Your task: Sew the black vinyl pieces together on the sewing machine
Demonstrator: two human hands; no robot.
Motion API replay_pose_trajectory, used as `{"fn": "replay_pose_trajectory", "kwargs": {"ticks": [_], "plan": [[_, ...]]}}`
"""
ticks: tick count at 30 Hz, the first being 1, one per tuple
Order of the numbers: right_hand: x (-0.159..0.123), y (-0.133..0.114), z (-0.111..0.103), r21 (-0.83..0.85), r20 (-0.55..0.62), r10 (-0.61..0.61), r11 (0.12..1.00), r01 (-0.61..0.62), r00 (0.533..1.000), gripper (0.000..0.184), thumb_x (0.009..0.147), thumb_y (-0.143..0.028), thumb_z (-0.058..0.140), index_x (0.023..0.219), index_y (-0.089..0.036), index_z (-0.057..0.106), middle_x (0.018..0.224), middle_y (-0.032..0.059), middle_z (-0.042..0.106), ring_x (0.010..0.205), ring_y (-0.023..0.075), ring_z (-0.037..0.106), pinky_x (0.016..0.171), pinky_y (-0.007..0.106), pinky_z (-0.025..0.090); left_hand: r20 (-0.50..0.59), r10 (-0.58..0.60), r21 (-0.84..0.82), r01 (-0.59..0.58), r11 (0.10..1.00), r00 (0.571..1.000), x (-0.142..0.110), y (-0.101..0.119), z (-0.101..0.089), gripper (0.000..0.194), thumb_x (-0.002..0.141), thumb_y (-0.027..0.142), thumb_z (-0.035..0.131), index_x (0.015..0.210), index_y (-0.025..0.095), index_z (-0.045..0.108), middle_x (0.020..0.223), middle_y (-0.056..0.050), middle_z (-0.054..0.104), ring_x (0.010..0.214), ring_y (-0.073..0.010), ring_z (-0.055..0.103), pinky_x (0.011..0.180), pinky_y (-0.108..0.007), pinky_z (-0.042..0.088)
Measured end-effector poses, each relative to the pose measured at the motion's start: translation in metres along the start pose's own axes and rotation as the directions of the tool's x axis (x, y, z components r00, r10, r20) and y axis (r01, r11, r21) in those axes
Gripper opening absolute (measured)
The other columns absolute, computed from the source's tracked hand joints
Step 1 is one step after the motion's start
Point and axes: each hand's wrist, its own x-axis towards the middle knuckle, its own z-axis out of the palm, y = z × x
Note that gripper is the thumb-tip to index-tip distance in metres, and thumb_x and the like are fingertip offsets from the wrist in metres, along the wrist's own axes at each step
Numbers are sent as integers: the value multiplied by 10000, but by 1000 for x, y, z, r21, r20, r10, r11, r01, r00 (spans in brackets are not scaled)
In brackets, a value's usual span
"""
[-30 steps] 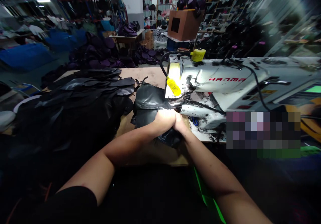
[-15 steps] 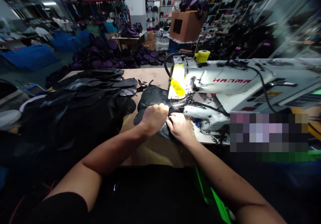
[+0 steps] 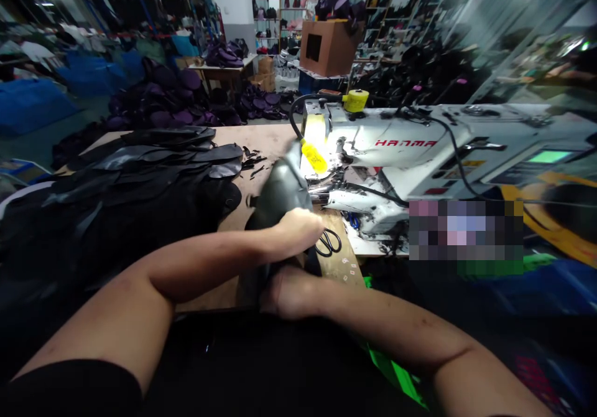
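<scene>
A black, leather-like bag piece (image 3: pixel 282 187), blurred by motion, stands partly raised beside the sewing machine's narrow arm. My left hand (image 3: pixel 301 231) is closed on its right side, close to the machine. Lower down, at the table's front edge, my right hand (image 3: pixel 293 291) grips the bottom of the same piece, its fingers partly smeared and tucked out of sight. Black-handled scissors (image 3: pixel 330 243) lie just right of my left hand, their blades hidden. The white sewing machine (image 3: pixel 373 143) shines its lamp over the needle area.
Black cut pieces (image 3: pixel 186 168) are heaped across the left of the wooden table (image 3: pixel 275 135). Dark scraps (image 3: pixel 252 162) lie between heap and machine. Purple bags (image 3: pixel 163 93) pile up on the floor beyond, near a cardboard box (image 3: pixel 326 46).
The black piece has come away from the machine's arm and lifted. My right hand has moved down and left towards the table edge, uncovering the scissors. The view has turned slightly right.
</scene>
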Motion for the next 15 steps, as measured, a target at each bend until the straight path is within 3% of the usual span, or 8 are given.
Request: {"fn": "replay_pose_trajectory", "kwargs": {"ticks": [3, 6, 7, 8, 11, 12, 13, 15], "plan": [[-11, 1, 23, 2, 27, -17, 1000, 17, 999, 287, 989, -414, 626, 893, -180, 762, 841, 55, 742, 749, 187, 642, 690, 293, 427, 52, -100, -21, 101, 995, 994, -21, -6, 51, 220, 1015, 84, 473, 1006, 83, 693, 902, -126, 729, 781, -223, 706, 690, -287, 524], [-24, 29, 18, 75, -187, 196, 980, -185, 963, 334, 1035, -427, 554, 923, -179, 748, 846, 65, 735, 743, 184, 637, 702, 294, 442, 11, -139, -46, 139, 989, 990, -33, -20, 75, 295, 1093, 203, 386, 1061, 112, 664, 967, -117, 722, 846, -218, 712, 681, -274, 510], [-27, 39, 14, 81, -318, 272, 962, -260, 908, 333, 1047, -401, 523, 936, -179, 745, 871, 77, 735, 784, 197, 645, 745, 306, 459, -8, -151, -65, 150, 987, 989, -34, -24, 77, 322, 1108, 252, 368, 1058, 121, 658, 970, -109, 719, 854, -213, 712, 679, -269, 505], [-29, 50, 10, 81, -463, 338, 937, -341, 819, 319, 1046, -375, 510, 968, -174, 744, 925, 100, 738, 856, 221, 655, 809, 328, 476, -29, -165, -83, 162, 983, 986, -35, -27, 76, 347, 1118, 292, 354, 1052, 127, 652, 970, -104, 716, 857, -207, 711, 680, -264, 500], [-27, 79, 1, 162, -772, 461, 809, -565, 438, 354, 966, -347, 602, 1224, -123, 693, 1240, 197, 688, 1173, 321, 605, 1017, 426, 464, -69, -188, -108, 180, 978, 980, -37, -30, 69, 360, 1124, 335, 349, 1044, 140, 642, 971, -91, 716, 850, -192, 709, 680, -253, 492], [-25, 87, 1, 219, -781, 508, 768, -602, 363, 437, 931, -343, 639, 1300, -109, 656, 1309, 212, 661, 1228, 337, 582, 1045, 443, 456, -75, -188, -109, 180, 978, 979, -37, -30, 66, 356, 1123, 341, 353, 1045, 144, 640, 973, -89, 717, 850, -193, 710, 681, -255, 494], [-24, 94, 1, 277, -749, 568, 736, -618, 341, 487, 911, -340, 655, 1339, -110, 633, 1326, 209, 657, 1235, 337, 583, 1043, 442, 463, -77, -188, -108, 179, 978, 979, -38, -29, 64, 346, 1121, 347, 365, 1051, 147, 638, 974, -88, 719, 851, -198, 714, 680, -259, 497], [-22, 105, 3, 352, -615, 678, 693, -629, 403, 393, 933, -333, 609, 1271, -146, 672, 1203, 168, 716, 1123, 306, 638, 976, 412, 491, -72, -187, -102, 179, 978, 980, -39, -26, 59, 311, 1108, 359, 411, 1090, 147, 637, 978, -94, 726, 856, -215, 724, 675, -271, 504]]}}
